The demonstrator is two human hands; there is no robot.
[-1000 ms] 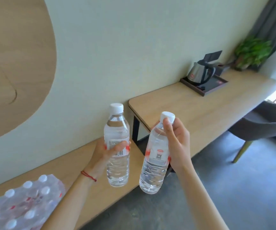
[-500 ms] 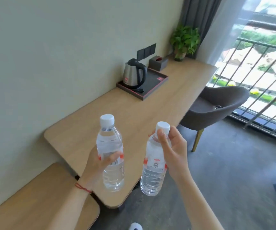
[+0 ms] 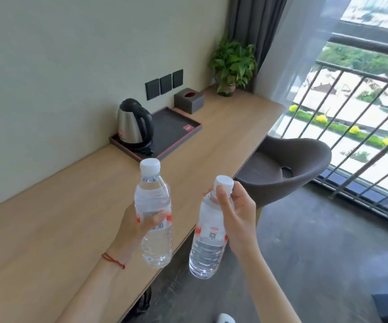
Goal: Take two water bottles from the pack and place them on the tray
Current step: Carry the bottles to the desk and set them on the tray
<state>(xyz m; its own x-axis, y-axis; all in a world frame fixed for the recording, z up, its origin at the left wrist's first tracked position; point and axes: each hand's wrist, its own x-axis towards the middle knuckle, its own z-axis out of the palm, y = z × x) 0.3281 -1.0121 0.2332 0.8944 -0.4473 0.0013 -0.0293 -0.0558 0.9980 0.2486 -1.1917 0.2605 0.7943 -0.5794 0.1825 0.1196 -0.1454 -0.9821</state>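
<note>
Gripping one water bottle each, we note left hand on left bottle, right hand on right bottle; tray at twelve o'clock on the bench.

Left hand is gripping one water bottle around its label, upright over the wooden desk. Right hand is holding a second bottle by its neck, past the desk edge. Dark tray is carrying a kettle, well beyond both bottles.
</note>
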